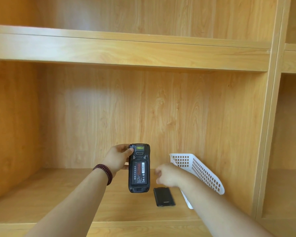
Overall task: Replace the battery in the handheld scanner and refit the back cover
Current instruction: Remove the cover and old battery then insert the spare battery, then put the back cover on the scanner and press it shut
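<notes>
1. A wooden shelf (41, 199) carries a tilted white basket (202, 170).
2. The left hand (116, 159) grips the upright scanner (139, 168), its battery (139, 173) exposed.
3. The right hand (167, 176) is blurred; I cannot tell its finger state.
4. The back cover (163, 196) lies flat on the shelf.

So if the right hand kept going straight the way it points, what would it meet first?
Probably the scanner held upright in the left hand: the blurred right hand points leftward at its lower edge. Depth is unclear, so it could pass in front. The black cover lies below it.
</notes>
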Demonstrator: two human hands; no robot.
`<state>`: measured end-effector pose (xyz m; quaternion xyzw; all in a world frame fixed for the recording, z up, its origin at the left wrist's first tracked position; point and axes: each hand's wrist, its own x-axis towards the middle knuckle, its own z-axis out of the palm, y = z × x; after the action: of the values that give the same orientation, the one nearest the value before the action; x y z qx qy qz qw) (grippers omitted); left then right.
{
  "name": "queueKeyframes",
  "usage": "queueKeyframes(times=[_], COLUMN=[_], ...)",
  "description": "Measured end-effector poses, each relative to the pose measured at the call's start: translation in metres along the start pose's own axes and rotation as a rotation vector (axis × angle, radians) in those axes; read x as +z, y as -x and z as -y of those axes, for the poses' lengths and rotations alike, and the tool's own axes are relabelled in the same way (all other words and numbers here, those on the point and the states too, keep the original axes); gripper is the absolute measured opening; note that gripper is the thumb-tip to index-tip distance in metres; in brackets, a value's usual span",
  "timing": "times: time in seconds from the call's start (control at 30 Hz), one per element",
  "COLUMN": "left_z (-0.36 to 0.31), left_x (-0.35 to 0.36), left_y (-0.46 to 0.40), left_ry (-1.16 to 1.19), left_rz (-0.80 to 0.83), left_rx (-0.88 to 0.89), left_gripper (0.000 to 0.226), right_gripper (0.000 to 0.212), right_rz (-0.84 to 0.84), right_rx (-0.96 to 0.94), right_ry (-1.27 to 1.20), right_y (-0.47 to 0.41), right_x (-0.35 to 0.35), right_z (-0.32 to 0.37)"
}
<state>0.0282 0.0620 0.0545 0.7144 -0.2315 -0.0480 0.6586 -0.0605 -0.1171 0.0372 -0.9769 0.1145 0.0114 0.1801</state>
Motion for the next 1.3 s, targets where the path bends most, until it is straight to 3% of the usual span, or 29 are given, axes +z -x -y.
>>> queueKeyframes(times=[0.1,0.3,0.53,0.77,1.07,1.3], left_z=[0.002,0.005,0.007,0.007,0.006,0.005], left_x=[-0.001,-0.001,-0.002,0.002,0.006,0.007], left_y=[0.001,0.002,0.002,0.003,0.002,0.001], left_ry=[0.003,0.013,0.025,0.021,0.016,0.018], left_rz=[0.005,-0.011,-0.011,-0.002,0.009,0.011], left_rx=[0.002,0.017,-0.006,-0.002,0.006,0.004], left_gripper=[0.021,0.021,0.021,0.021,0.022,0.024], right_gripper=[0.054,0.056,0.065,0.091,0.052,0.028], right_rz=[0.149,0.285,0.233,0.047,0.012,-0.225], right_rx=[0.064,0.146,0.18,0.143,-0.016,-0.102], right_ry=[0.256,0.391,0.292,0.255,0.262,-0.121], right_y=[-0.006,-0.023,-0.021,-0.015,0.0,0.013], right_x=[0.012,0.032,0.024,0.017,-0.005,-0.025], right_z=[0.011,0.011,0.002,-0.002,0.0,-0.026])
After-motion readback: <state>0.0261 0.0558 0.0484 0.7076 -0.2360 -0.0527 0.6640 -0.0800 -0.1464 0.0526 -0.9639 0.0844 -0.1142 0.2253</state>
